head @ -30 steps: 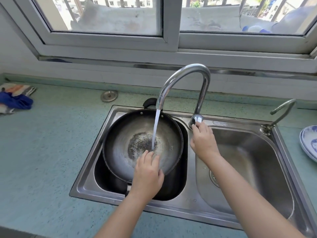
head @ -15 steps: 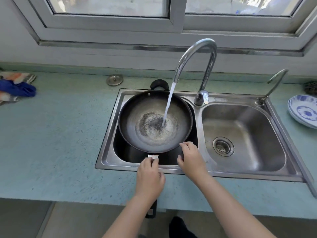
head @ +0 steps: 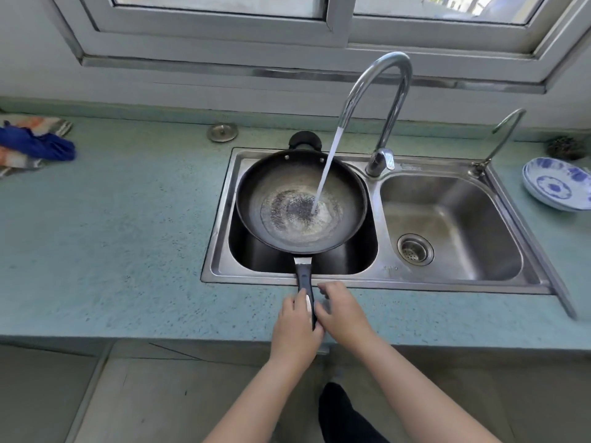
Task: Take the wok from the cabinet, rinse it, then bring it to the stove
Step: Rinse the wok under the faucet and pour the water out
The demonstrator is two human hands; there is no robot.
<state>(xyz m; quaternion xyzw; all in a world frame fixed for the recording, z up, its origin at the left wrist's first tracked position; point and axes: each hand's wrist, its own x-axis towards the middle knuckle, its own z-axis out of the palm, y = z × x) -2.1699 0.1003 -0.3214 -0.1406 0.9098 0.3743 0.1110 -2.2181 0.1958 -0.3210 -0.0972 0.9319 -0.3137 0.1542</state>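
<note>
A dark wok (head: 256,199) rests across the left basin of the steel double sink (head: 220,219). Water runs from the tall curved tap (head: 383,91) into the wok, and a shallow pool lies in its bottom. The wok's long black handle (head: 303,276) points toward me over the sink's front edge. My left hand (head: 295,327) is closed around the end of that handle. My right hand (head: 343,310) lies against the handle from the right, fingers curled beside it; whether it grips the handle is unclear.
The right basin (head: 447,225) with its drain strainer holds nothing. A small second tap (head: 502,139) stands at the sink's back right corner. Blue-patterned plates (head: 556,187) are stacked at far right. Cloths (head: 32,145) lie at far left, a metal plug (head: 222,132) behind the sink.
My right hand left the tap and came down to the wok's handle. My left hand slid from the wok's rim to the handle's end. The view pulled back from the sink.
</note>
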